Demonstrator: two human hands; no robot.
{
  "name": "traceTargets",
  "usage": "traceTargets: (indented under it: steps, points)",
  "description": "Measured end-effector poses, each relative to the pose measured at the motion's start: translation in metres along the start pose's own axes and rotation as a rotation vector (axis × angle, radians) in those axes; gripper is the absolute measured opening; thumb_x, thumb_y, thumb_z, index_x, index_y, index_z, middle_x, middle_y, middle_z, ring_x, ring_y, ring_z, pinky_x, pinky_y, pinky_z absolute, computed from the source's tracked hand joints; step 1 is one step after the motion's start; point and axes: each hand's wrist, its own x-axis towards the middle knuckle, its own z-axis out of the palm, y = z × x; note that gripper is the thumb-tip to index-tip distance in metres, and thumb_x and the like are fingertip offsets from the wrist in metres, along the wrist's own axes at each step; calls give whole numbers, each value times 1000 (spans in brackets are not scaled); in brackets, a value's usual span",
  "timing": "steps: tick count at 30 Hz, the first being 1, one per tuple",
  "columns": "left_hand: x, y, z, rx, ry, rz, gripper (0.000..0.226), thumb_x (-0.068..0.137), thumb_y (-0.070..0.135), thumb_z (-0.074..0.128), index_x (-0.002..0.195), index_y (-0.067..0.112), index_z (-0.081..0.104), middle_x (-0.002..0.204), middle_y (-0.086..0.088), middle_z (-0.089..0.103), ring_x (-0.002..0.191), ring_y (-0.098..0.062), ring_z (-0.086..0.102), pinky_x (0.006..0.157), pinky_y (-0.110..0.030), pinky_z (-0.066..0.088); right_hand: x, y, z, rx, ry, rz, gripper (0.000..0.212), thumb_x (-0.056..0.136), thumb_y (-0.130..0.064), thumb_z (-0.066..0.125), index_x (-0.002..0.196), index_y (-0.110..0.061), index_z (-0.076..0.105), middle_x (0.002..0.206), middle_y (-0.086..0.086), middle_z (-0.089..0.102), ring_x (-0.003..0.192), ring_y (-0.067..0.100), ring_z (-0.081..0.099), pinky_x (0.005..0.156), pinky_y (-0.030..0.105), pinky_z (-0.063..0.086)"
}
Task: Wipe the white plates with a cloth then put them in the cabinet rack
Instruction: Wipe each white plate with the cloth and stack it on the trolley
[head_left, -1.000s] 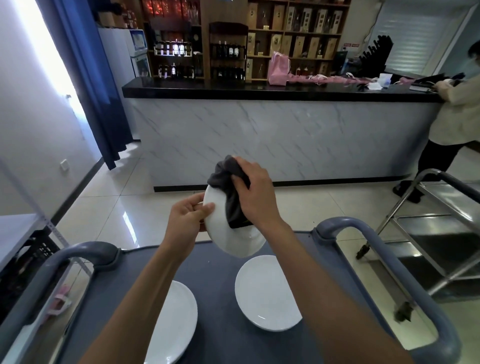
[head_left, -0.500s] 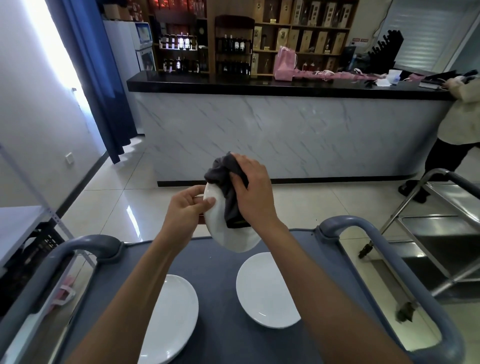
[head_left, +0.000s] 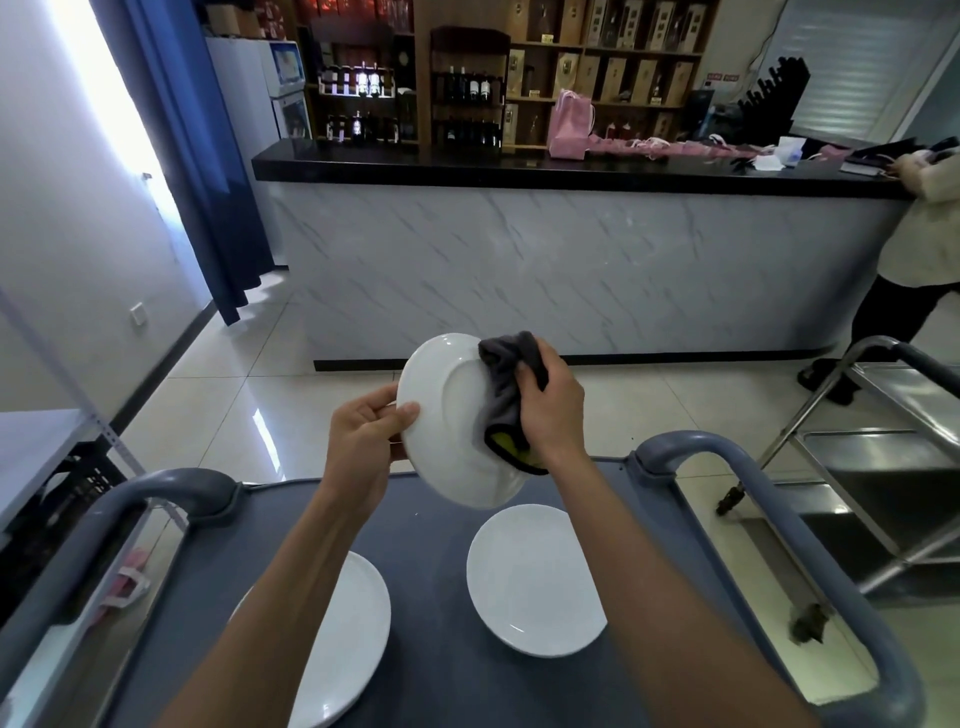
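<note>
A white plate (head_left: 451, 415) is held up tilted above the grey cart, its underside with the foot ring facing me. My left hand (head_left: 363, 441) pinches its left rim between thumb and fingers. My right hand (head_left: 550, 410) grips a dark grey cloth (head_left: 506, 384) with a yellow patch and presses it against the plate's right side. Two more white plates lie flat on the cart top: one (head_left: 535, 577) under my right forearm, another (head_left: 343, 639) partly hidden by my left forearm.
The grey cart (head_left: 447, 670) has rounded handles at left (head_left: 119, 514) and right (head_left: 737, 467). A steel trolley (head_left: 883, 457) stands to the right. Ahead is a marble bar counter (head_left: 545, 260); a person (head_left: 914, 244) stands at its right end. A shelf edge (head_left: 36, 447) is at left.
The plate has turned so that its broad underside now faces me, where before it was nearly edge-on. The cloth has shifted from the plate's top to its right side.
</note>
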Motion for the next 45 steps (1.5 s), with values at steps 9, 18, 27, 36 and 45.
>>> traceTargets:
  steps: [9,18,27,36,45]
  points:
    - [4,-9,5,-90,139,-14,24,94,-1,56,113,3,70,82,-4,71,69,-18,61,56,-30,53,-24,20,-8,23,30,65,29,100,-16,57,127,-23,65,112,-12,69,103,7,60,82,3,39]
    - [4,-18,18,-11,202,12,26,94,-2,58,117,5,70,80,-7,66,67,-14,64,55,-29,54,-66,27,-7,113,-32,117,35,97,-14,64,130,-26,65,123,-17,67,114,-2,59,96,6,41]
    - [-5,-34,29,166,164,50,24,95,1,60,109,17,72,82,0,77,73,-15,69,64,-39,60,-97,42,-35,149,-21,146,37,97,-10,66,131,-23,66,123,-16,68,112,-12,58,92,3,41]
    - [-14,-62,48,808,93,346,14,91,5,66,102,11,73,85,4,73,77,-16,69,68,-28,56,-90,61,-93,165,74,206,37,99,-14,64,134,-27,63,124,-19,67,116,-8,58,96,7,44]
    - [-38,-103,64,1179,-142,604,17,90,4,59,103,9,69,65,-3,63,46,-23,50,42,-33,44,-94,80,-115,178,77,234,36,97,-13,65,131,-26,65,123,-16,69,116,-3,60,104,24,49]
